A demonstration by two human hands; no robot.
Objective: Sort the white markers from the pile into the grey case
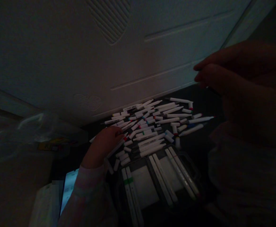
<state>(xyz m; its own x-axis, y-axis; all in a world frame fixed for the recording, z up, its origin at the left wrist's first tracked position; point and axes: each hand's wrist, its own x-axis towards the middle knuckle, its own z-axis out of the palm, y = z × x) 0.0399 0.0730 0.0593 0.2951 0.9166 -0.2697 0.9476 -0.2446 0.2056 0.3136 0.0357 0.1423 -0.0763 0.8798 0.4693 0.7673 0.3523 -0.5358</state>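
Many white markers (146, 137) and their loose caps (125, 160) lie jumbled on a dark surface, several with coloured bands or ends. My left hand (106, 142) reaches into the left side of this pile, thumb and fingers pinched close to a marker; its grip is too dark to make out. Raised at the right, well above the pile, my right hand (244, 78) has its fingertips pressed together, and whatever is between them is hidden in shadow. Nearer me, an open plastic case (196, 167) holds several markers standing in pairs beside white panels (145, 183).
A pale panel (138, 60) with ridged heart shapes rises directly behind the pile. At the lower left a lit screen (68, 189) shows beside my left sleeve. A clear plastic item (38, 129) and a yellow package (49, 146) are at the left. The scene is very dim.
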